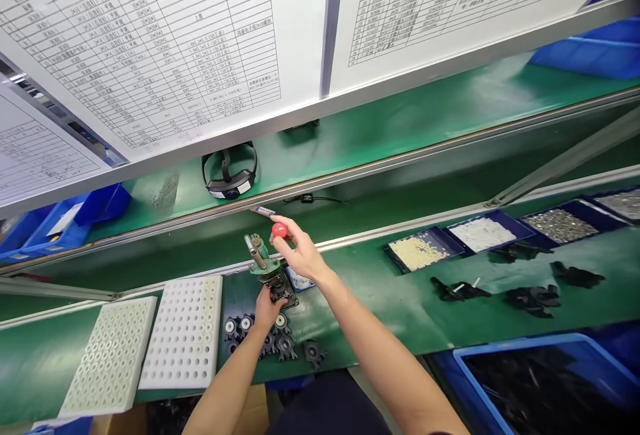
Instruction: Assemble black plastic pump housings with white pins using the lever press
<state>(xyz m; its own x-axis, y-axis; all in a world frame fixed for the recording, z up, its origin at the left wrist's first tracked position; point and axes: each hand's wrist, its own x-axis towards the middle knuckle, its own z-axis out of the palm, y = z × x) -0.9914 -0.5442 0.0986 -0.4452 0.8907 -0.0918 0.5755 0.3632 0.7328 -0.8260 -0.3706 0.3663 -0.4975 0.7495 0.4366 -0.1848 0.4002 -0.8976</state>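
A small green hand press (265, 267) stands near the back of the bench, its lever ending in a red ball knob (279, 229). My right hand (300, 251) is closed on that knob, thumb and fingers around it. Low at the press base, my left hand (267, 309) grips a dark plastic part beneath the ram; the fingers hide most of it. Around my left wrist lie several black star-shaped plastic parts (286, 345), some with a white ring in the centre. One more black part (313, 352) sits apart to the right.
Two white hole trays (183, 335) lie to the left. Small blue bins of cream pieces (420, 251), white pieces (483, 233) and metal pieces (560, 225) line the right. Loose black parts (533, 298) lie before them. A shelf above bears a black headset (230, 185); paper charts hang overhead.
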